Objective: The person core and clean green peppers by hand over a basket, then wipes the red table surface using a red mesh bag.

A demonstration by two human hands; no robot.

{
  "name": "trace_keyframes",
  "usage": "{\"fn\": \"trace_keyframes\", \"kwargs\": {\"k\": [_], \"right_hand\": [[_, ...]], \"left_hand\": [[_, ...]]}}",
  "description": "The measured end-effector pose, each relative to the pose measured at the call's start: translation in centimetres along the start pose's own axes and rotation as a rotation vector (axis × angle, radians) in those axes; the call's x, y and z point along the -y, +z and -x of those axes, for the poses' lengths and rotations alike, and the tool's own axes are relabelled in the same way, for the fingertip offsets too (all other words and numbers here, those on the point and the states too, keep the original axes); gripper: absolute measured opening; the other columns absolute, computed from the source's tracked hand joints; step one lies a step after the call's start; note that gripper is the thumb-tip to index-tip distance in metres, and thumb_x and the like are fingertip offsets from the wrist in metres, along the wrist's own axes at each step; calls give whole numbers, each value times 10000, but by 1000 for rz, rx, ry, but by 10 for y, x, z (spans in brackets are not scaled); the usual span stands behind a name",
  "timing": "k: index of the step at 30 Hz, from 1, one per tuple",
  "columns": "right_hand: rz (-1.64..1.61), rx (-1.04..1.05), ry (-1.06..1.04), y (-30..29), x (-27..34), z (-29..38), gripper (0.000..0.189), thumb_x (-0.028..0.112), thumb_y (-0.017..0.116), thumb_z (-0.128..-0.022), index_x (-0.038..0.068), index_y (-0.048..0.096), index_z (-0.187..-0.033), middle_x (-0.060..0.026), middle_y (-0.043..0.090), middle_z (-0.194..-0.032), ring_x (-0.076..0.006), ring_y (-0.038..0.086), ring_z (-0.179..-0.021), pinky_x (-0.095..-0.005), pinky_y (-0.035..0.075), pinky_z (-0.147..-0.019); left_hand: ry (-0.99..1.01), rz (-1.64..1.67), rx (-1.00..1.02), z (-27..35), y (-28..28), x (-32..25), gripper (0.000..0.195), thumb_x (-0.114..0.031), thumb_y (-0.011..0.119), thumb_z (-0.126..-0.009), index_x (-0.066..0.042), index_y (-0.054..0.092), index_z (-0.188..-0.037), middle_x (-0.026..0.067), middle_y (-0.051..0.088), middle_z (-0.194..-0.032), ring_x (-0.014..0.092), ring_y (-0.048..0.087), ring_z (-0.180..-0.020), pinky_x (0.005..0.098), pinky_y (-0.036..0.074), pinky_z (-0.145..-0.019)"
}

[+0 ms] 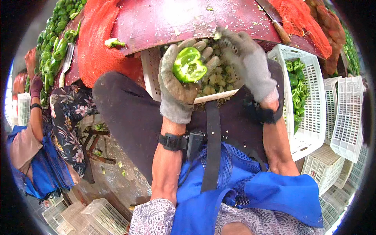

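A green bell pepper [189, 66], cut open so that its pale inside shows, rests in the palm of my gloved left hand [179, 82]. The fingers of that hand curl up around it. My right hand [246, 55], also in a grey glove, is blurred at the table edge. A pale bit of pepper [217, 35] shows by its fingertips; whether they grip it I cannot tell. Below both hands, a white plastic crate [151, 73] between my knees holds many pale green pepper cores [218, 77].
Seeds dot the red table [147, 26]. A wooden-handled knife [281, 32] lies at its right, near red mesh [296, 23]. A white crate [311, 117] at right holds green peppers [298, 91]. At left, a co-worker's gloved hand [36, 85] is beside heaped peppers [58, 26] and another knife [67, 60].
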State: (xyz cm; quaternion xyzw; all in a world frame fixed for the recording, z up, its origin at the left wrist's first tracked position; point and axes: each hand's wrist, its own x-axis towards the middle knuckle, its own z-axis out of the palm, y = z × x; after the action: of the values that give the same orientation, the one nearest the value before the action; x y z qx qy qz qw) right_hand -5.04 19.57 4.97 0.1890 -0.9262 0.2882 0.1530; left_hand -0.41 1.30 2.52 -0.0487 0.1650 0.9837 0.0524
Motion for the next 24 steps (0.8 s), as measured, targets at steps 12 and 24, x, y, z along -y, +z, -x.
{"fn": "trace_keyframes", "kwargs": {"k": [12,24], "right_hand": [[59,-50,-407,30,28,4,110,188,665,-844,90,660,-891,-83,660,-834,-279,698,-712,-394,546,-582],[-966,-142,-34,78,23,11,310,208,553,-1025,9,604,-1257,-210,645,-1195,-327,594,-1206,-385,487,-1015]], "left_hand": [[-24,-361,51,-1,3,9,513,-394,491,-1032,43,579,-1284,190,656,-1226,290,632,-1150,402,522,-1007],[574,-853,8,-14,7,13,560,-401,360,-1055,42,545,-1345,171,616,-1319,238,602,-1192,361,477,-1043]]}}
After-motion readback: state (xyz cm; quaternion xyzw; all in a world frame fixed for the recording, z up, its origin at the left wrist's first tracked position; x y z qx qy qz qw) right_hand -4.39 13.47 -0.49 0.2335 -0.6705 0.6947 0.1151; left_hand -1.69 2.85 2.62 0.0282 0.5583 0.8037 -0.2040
